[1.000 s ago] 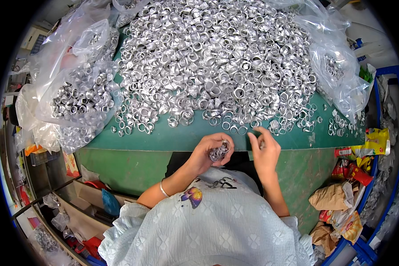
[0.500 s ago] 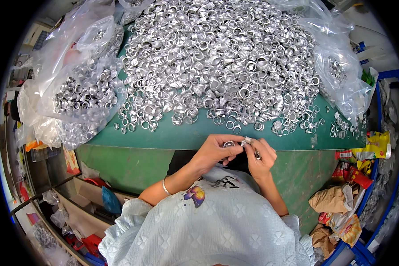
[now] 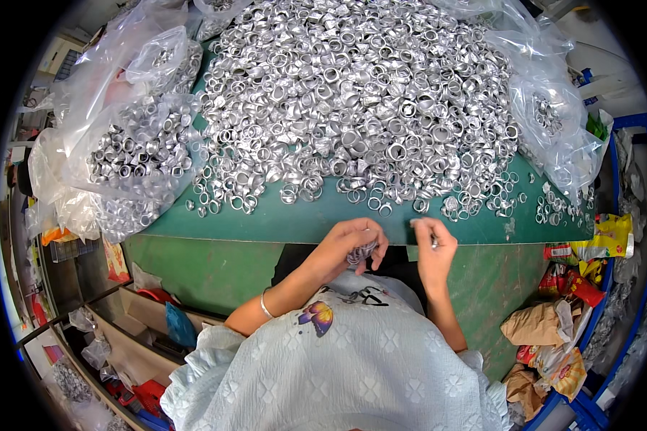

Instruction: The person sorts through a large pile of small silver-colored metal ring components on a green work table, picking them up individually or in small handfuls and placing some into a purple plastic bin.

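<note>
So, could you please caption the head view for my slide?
Left hand cups metal rings; right hand pinches one beside a heaped green table.

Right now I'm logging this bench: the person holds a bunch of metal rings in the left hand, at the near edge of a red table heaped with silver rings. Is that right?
Not quite: the table top is green, not red, as the head view shows. The rest holds: the left hand grips a bunch of metal rings at the near edge, and the heap of silver rings covers the table beyond.
</note>
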A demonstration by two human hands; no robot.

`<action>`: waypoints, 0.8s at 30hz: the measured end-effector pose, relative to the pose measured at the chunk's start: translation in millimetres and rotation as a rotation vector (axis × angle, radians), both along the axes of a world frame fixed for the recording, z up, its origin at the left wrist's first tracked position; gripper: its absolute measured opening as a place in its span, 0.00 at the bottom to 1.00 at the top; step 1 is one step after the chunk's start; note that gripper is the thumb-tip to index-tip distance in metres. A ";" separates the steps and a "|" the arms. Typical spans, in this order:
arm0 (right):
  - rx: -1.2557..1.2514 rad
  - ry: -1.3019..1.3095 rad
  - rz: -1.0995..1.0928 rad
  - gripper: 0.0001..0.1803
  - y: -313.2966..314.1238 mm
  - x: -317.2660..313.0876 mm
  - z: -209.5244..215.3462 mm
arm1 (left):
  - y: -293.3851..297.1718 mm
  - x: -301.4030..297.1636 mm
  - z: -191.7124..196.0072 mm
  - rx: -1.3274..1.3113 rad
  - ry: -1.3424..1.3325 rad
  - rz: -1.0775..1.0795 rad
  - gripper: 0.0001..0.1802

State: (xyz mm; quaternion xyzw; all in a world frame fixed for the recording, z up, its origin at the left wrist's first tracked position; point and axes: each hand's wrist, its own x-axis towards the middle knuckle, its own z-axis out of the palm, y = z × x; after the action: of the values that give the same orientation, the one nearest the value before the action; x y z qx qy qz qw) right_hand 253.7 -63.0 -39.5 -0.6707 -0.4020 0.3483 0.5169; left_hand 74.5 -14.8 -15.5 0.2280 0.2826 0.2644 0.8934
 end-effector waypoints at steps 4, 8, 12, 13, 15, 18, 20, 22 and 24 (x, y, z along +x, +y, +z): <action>0.139 -0.486 0.021 0.08 13.2 -11.4 6.7 | -0.4 -9.4 -6.6 0.026 -0.070 -0.019 0.09; 0.126 -0.702 0.040 0.10 26.3 -12.4 14.7 | -5.6 -10.3 -9.5 0.026 0.000 0.065 0.09; 0.065 -0.870 0.108 0.06 33.4 -14.0 12.7 | -5.2 -5.5 -13.5 -0.060 0.080 0.127 0.10; 0.089 -0.846 0.080 0.05 32.6 -13.0 12.7 | -4.8 -4.9 -12.8 -0.028 0.108 0.131 0.10; 0.087 -0.740 0.031 0.05 29.6 -8.7 11.1 | -4.3 -3.3 -11.4 0.034 0.161 0.140 0.09; 0.061 -0.626 0.020 0.05 24.4 -8.4 11.2 | -2.5 -0.3 -9.7 0.073 0.202 0.147 0.09; 0.022 -0.737 0.065 0.05 23.5 -17.6 15.9 | -2.5 2.1 -12.6 0.091 0.233 0.144 0.09; -0.016 -0.889 0.137 0.05 28.9 -21.2 15.9 | -3.7 4.8 -11.9 0.097 0.257 0.147 0.10; 0.029 -0.762 0.102 0.04 31.7 -20.4 13.1 | -3.3 5.7 -7.5 0.096 0.275 0.167 0.10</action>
State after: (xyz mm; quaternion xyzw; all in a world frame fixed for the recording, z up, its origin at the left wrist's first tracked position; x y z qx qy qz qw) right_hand 233.3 -31.3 -26.4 -0.7237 -0.6031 0.0935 0.3220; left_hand 80.2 -18.1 -23.0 0.2801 0.4071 0.3175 0.8093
